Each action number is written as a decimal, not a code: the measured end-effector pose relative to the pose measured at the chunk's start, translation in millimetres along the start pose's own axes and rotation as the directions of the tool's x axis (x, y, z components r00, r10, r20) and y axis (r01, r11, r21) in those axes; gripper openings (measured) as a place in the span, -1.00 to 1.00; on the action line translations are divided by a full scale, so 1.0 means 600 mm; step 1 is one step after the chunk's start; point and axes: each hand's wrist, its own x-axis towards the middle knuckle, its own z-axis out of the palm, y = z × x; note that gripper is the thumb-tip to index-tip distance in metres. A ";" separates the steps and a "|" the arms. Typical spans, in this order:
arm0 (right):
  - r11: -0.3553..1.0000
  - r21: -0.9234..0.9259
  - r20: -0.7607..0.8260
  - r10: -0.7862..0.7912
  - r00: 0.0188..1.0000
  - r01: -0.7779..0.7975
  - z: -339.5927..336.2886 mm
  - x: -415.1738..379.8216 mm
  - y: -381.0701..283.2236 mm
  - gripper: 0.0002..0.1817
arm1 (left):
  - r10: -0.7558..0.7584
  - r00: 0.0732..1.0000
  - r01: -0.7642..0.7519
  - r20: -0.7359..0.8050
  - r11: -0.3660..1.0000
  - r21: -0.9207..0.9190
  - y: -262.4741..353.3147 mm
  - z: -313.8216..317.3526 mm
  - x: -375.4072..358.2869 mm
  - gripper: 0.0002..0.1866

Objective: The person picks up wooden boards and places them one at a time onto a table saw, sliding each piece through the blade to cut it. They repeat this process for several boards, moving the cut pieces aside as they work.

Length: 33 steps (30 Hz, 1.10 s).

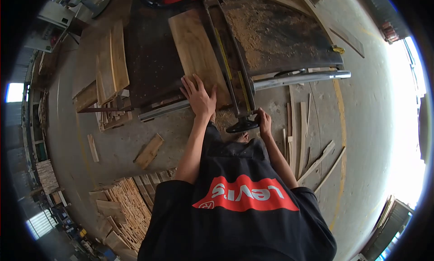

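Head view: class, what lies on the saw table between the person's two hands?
In the head view, the fence runs between the left hand, flat on the board, and the right hand at its handle.

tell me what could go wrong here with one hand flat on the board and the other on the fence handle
The left hand lies flat on the wooden board beside the fence; a slip could carry its fingers forward. Sawdust on the saw table might let wood slide. Offcut strips near the feet could trip.
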 end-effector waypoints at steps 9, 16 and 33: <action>1.000 -0.009 -0.035 -0.016 0.999 0.016 0.008 -0.012 -0.016 -0.46 | 0.078 0.997 -0.078 -0.023 0.997 0.009 -0.008 0.032 0.124 -0.06; 0.966 0.233 -0.298 -0.034 0.954 0.108 0.017 0.006 0.047 -0.37 | 0.098 0.995 -0.099 -0.021 0.994 -0.044 -0.005 0.012 0.104 -0.07; 0.844 0.536 -0.130 0.106 0.986 -0.020 0.024 0.005 0.049 -0.28 | 0.072 0.997 -0.070 0.011 0.992 -0.106 0.003 -0.021 0.005 -0.08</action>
